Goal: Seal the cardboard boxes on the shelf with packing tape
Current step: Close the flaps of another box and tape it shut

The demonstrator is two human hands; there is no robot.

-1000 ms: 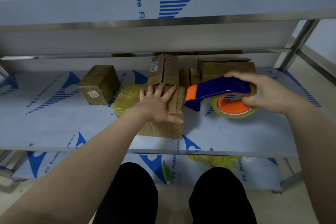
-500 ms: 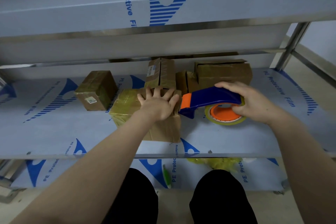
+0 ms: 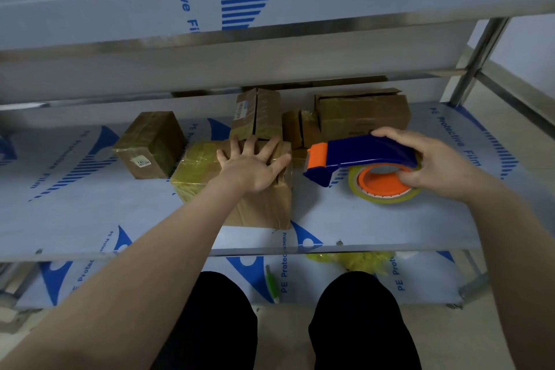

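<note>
One view only, head-worn, wide-angle. It sits above and just in front of the middle shelf (image 3: 90, 219), facing forward and tilted down. Close range: forearms (image 3: 135, 264) run in from the bottom corners. Left hand (image 3: 252, 170) lies flat on a box (image 3: 261, 207) near frame centre; right hand (image 3: 435, 165) grips the tape dispenser (image 3: 360, 150) right of centre. Upper shelf (image 3: 120, 9) fills the top; knees (image 3: 216, 324) and lower shelf (image 3: 420, 279) line the bottom.

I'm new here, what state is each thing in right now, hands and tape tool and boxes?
Left hand, flat, fingers spread, pressing on the front box.
Right hand, gripping the tape dispenser.
Tape dispenser, held beside the front box, not touching it.
Front box, closed, partly taped.
Left box, closed, taped over.
</note>
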